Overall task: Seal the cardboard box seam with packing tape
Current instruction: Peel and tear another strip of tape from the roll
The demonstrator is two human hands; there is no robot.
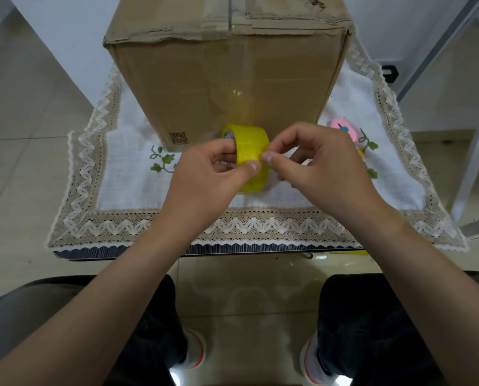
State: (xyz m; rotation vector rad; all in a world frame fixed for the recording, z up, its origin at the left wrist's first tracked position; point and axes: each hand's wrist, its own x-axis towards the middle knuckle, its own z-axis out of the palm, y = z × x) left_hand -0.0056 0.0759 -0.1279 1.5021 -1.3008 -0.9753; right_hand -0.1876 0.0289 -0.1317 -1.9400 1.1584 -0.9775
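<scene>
Head view: a person is sitting at the surface (149,218) with the big cardboard box (227,87) standing on it.
Tape: the yellow tape roll (253,154) is sitting just in front of the box, low down.
Left hand (207,176): its grip is holding the roll, thumb on the outside.
Right hand (316,165): its grip is pinching narrow at the roll's edge, likely picking at the loose end.
Feel: the roll looks light and stiff; the tape end is thin and sticky, so hold the roll by its sides.
Seam (229,12): on the box top, looking open.
</scene>
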